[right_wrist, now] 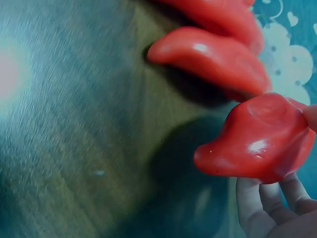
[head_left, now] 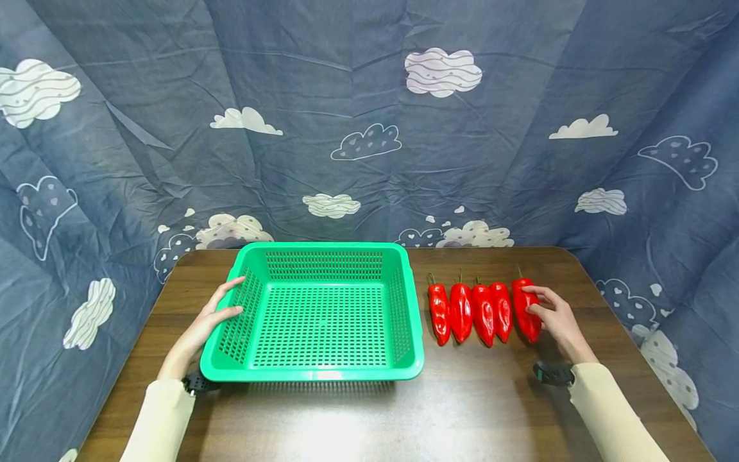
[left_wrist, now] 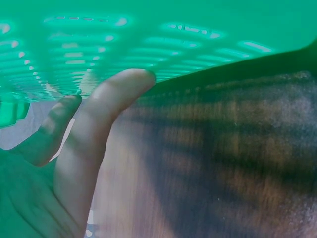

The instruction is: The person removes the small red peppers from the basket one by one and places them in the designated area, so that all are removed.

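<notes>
At the right end of a row of red peppers, my right hand (head_left: 557,319) holds a glossy red pepper (head_left: 526,312) between thumb and fingers. In the right wrist view that same pepper (right_wrist: 262,141) has its fingers (right_wrist: 250,198) beneath it, its tip free and its shadow on the table. My left hand (head_left: 202,330) touches the left side of a green plastic basket (head_left: 312,375), with thumb and forefinger stretched out over the rim. The left wrist view shows the thumb (left_wrist: 116,96) extended close to the slotted basket wall (left_wrist: 163,44). Nothing lies inside the basket.
Several more red peppers (head_left: 460,314) lie side by side, stems away from me, between the basket and my right hand. All stand on a brown wooden table (head_left: 462,398). A dark blue cloth (head_left: 312,83) with cloud prints hangs behind and along both sides.
</notes>
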Demonstrator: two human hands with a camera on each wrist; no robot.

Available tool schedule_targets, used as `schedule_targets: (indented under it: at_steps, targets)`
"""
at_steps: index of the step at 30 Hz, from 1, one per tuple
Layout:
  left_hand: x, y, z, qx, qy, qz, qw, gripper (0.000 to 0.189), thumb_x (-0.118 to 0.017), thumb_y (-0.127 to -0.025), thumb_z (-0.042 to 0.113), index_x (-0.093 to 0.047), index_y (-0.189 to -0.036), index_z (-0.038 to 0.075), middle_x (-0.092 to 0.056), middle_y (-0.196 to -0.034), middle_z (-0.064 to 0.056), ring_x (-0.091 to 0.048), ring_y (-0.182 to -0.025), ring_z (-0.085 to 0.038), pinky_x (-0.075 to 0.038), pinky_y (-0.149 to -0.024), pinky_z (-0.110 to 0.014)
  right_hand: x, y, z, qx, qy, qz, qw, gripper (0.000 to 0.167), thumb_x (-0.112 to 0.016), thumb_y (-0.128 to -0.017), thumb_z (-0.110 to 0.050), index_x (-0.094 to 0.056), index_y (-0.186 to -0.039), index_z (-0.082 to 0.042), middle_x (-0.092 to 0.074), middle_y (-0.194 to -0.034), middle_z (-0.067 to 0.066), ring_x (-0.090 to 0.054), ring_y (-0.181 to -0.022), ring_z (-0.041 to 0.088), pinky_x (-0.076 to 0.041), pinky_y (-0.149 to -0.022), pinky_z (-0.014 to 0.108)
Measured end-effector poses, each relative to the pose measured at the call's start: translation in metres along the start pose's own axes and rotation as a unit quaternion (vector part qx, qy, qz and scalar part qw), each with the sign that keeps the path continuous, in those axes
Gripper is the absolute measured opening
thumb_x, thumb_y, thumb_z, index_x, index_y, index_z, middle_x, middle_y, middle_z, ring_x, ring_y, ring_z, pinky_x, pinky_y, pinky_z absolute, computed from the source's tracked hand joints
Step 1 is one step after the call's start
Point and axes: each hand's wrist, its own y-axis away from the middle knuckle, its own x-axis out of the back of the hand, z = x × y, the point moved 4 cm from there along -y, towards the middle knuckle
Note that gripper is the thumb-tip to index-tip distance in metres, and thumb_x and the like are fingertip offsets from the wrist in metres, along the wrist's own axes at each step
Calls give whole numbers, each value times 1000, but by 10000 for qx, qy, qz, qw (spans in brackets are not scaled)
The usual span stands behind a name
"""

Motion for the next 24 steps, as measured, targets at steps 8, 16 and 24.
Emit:
schedule_targets:
  at_steps: [8,16,24]
  targets:
    - [-1,-1,2,-68,-123,-15,9999,60,-48,-98,14,-21,-152,14,1,-157,-15,4,-140,-40,-8,-101,-68,-1,-3,12,-178,198,-7,9996,42,-48,-94,-4,-42,-135,6,-41,-126,31,-51,-85,15,-49,-61,30]
    - [1,0,4,-116,-227,-12,9997,59,-49,-98,13,-23,-151,13,-1,-157,-15,6,-140,-40,-6,-101,-70,-6,-5,15,-286,341,-153,9989,45,-49,-94,-6,-40,-137,5,-39,-129,33,-51,-92,28,-50,-63,30]
    - [4,-1,6,-272,-308,-115,9991,62,-50,-97,10,-20,-151,8,-2,-156,-18,2,-139,-41,-8,-102,-68,-10,-4,13,-353,183,-287,9988,46,-49,-96,-6,-37,-139,6,-34,-134,35,-47,-110,46,-54,-74,33]
